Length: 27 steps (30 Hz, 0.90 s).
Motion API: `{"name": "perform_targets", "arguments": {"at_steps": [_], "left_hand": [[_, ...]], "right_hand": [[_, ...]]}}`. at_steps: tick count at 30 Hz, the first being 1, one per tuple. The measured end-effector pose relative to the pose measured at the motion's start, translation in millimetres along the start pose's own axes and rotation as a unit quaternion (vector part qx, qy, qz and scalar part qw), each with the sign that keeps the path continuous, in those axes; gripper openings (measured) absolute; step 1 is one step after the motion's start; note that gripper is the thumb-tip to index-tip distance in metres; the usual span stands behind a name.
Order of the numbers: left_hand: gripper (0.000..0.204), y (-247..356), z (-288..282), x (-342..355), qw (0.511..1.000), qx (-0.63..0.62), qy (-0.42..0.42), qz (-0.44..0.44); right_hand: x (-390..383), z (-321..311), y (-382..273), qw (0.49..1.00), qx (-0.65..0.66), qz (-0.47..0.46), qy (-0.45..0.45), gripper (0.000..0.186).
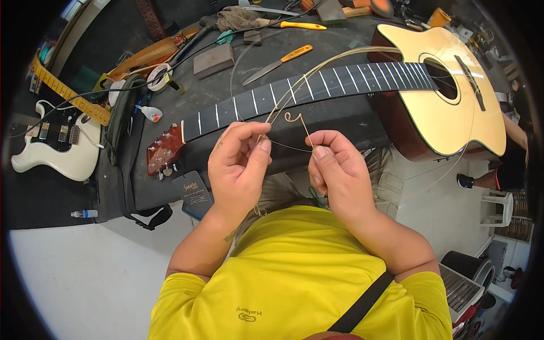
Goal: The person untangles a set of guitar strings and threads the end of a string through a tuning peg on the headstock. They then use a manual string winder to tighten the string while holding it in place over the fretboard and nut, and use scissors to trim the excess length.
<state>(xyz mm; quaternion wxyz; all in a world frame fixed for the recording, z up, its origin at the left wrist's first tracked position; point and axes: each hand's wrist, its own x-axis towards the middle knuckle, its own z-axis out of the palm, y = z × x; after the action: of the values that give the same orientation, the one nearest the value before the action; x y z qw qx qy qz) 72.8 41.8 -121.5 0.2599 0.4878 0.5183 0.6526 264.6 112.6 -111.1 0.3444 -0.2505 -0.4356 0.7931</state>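
Observation:
An acoustic guitar (413, 124) with a pale top lies along the bench, its dark fretboard (260, 97) running left to a red-brown headstock (163, 148). In front of the neck, my left hand (235, 167) pinches thin guitar strings between thumb and fingers. My right hand (339, 170) is closed on a guitar string (306, 127) whose curled end sticks up above the fingertips. A thin length of string spans the gap between both hands. Other loose strings (340, 52) arc from the guitar's body over the fretboard toward my left hand.
A white electric guitar (59, 141) lies at the left. Behind the neck are a yellow-handled spatula (283, 63), a grey block (213, 61) and a tape roll (160, 76). A small glue bottle (150, 113) stands near the headstock. Someone's arm (515, 136) shows at far right, near a white stool (498, 207).

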Motion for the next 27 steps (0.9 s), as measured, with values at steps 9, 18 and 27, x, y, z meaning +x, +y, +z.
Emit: {"name": "perform_targets", "arguments": {"at_steps": [9,18,27], "left_hand": [[0.04,3.2,2.8,1.0,0.989,0.145,0.005,0.038],[0.029,36.2,13.3,2.8,0.891,0.349,-0.051,0.285],[0.023,27.6,15.2,10.7,0.928,0.249,-0.035,0.273]], "right_hand": [[-8.3,-1.3,-2.6,0.995,-0.013,-0.023,-0.093,0.021],[-10.4,-1.1,-15.1,0.989,0.026,-0.067,-0.133,0.025],[-14.2,3.1,-17.6,0.996,-0.037,-0.081,-0.004,0.02]]}}
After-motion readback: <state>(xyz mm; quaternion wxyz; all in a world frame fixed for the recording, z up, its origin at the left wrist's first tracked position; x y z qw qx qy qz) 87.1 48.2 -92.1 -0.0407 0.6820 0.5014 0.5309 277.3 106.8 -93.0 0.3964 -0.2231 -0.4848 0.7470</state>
